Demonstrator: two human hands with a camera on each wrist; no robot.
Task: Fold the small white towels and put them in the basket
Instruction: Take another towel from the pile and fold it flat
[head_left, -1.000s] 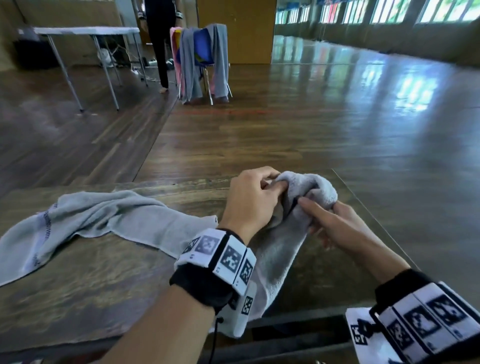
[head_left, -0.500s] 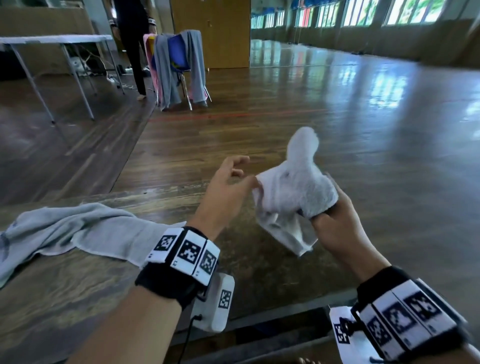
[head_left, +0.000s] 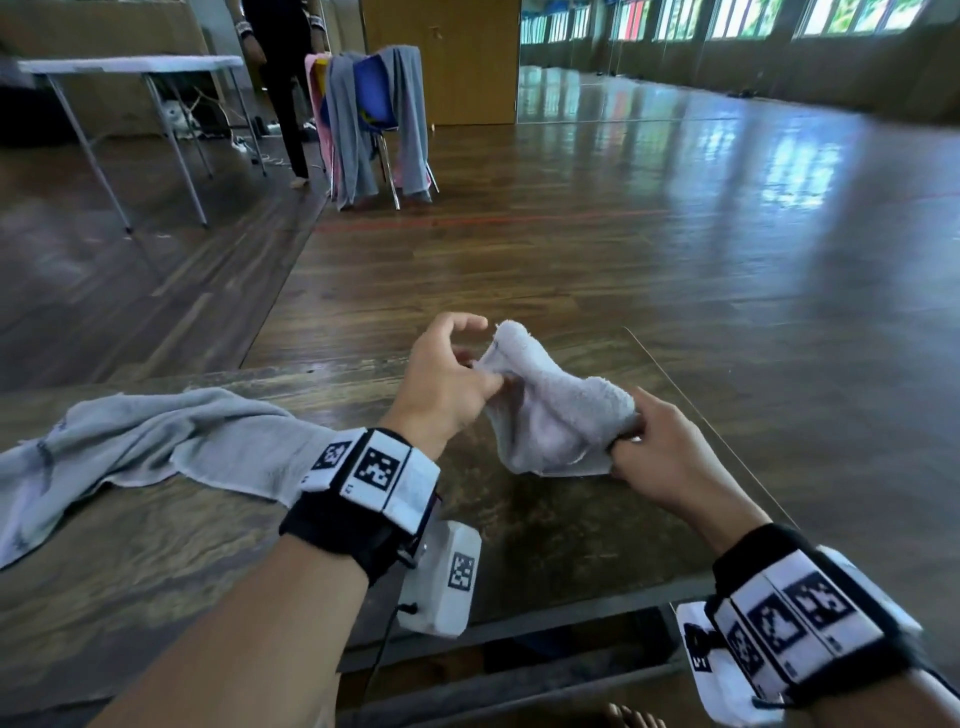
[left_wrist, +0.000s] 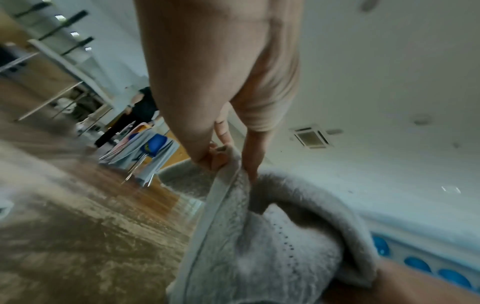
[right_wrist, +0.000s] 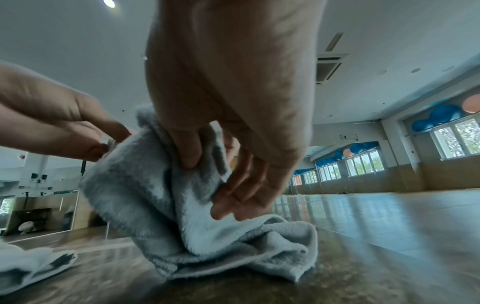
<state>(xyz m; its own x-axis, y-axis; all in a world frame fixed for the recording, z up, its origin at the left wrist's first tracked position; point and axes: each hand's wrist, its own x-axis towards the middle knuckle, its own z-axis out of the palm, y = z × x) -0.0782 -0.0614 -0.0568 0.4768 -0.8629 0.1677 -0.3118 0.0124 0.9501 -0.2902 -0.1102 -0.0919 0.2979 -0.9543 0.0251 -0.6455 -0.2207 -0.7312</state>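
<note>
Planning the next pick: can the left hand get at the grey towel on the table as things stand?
Probably not yet: the left hand pinches the small white towel that the right hand also grips. The grey towel lies uncovered just beside the left wrist.

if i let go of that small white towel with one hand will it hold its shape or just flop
Probably flop: the small white towel already sags in soft folds between the left hand and right hand. Its bunched lower part slumps on the table in the right wrist view. The looped pile looks grippy, so it likely won't slip.
</note>
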